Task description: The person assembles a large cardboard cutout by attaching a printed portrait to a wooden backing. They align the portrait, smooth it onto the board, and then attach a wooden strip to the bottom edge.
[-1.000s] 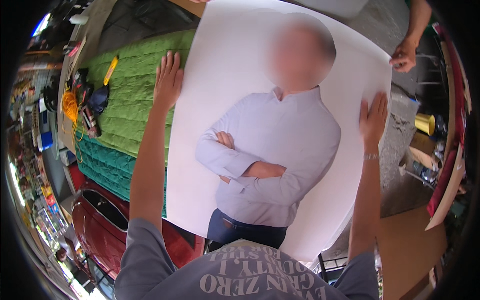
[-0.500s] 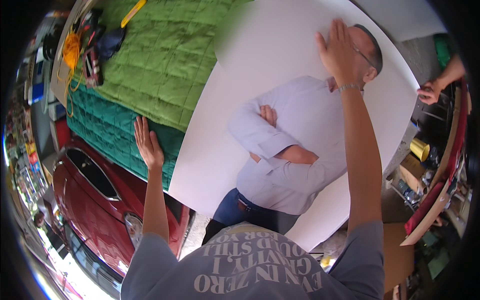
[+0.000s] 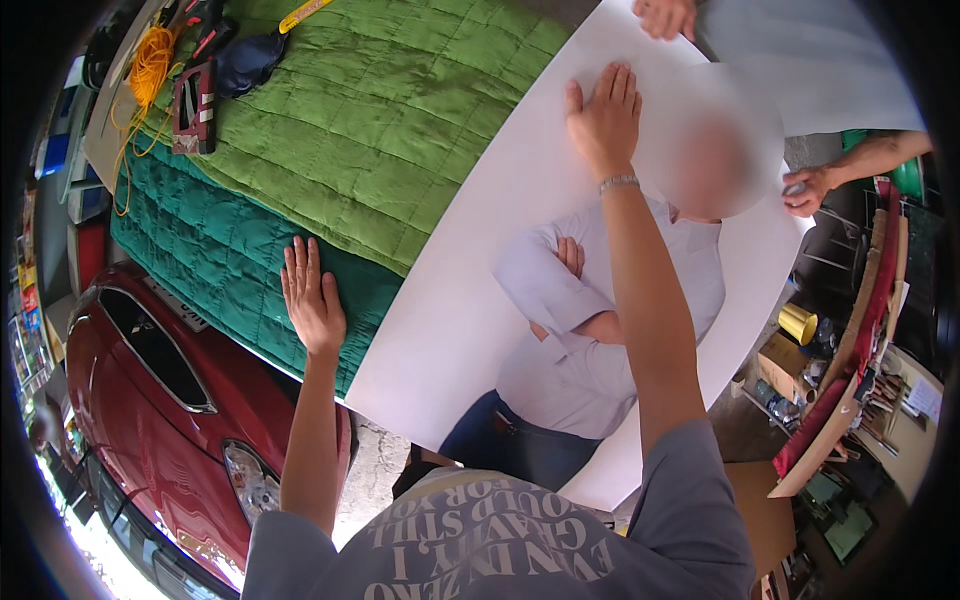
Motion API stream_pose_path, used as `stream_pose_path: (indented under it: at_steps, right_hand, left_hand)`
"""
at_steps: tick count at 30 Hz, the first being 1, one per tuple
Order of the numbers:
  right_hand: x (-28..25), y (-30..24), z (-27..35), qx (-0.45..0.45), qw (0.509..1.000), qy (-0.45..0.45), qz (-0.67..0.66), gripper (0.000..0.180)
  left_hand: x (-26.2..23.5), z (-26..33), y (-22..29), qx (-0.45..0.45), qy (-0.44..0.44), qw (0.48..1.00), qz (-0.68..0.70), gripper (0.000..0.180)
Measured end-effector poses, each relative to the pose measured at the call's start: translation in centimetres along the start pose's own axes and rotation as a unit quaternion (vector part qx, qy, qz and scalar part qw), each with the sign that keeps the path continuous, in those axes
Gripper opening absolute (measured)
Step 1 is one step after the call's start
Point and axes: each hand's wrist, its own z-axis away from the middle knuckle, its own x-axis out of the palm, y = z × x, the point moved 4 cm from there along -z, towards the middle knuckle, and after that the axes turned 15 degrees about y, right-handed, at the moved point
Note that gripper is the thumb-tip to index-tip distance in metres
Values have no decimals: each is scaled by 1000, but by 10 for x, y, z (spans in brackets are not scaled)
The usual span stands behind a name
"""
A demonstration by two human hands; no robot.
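Observation:
A large white poster (image 3: 470,300) printed with a figure in a pale shirt, arms crossed, lies across a green quilted blanket (image 3: 380,120). My right hand (image 3: 603,118) presses flat on the poster near its upper part, fingers spread, a bracelet at the wrist. My left hand (image 3: 312,300) rests flat on the darker green blanket (image 3: 220,260), just left of the poster's edge. Another person's hands hold the poster's far edge, one hand (image 3: 665,15) at the top and another hand (image 3: 808,188) at the right.
A red car (image 3: 150,400) stands below the blanket at the lower left. Orange cord (image 3: 150,65) and a red tool (image 3: 195,105) lie at the blanket's far end. A yellow can (image 3: 797,323), boxes and boards crowd the right side.
My left hand has slid off the poster down onto the green blanket. My right hand has moved from the poster's right edge to its upper middle. The view has shifted left.

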Motion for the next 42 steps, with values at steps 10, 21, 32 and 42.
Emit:
stream_pose_path:
  at_steps: [10,21,32,42]
  right_hand:
    - [13,-38,-11,-16,997,1,-77,73]
    - [21,0,-34,-85,993,45,-69,65]
    - [-133,-143,195,-70,987,-99,-108,68]
    - [-278,-29,371,110,971,-151,-148,70]
  left_hand:
    - [-1,-4,0,1,-12,1000,5,53]
    - [0,-4,0,-13,7,1000,10,50]
    - [6,2,-9,20,39,999,19,50]
    - [-22,41,6,74,87,982,149,49]
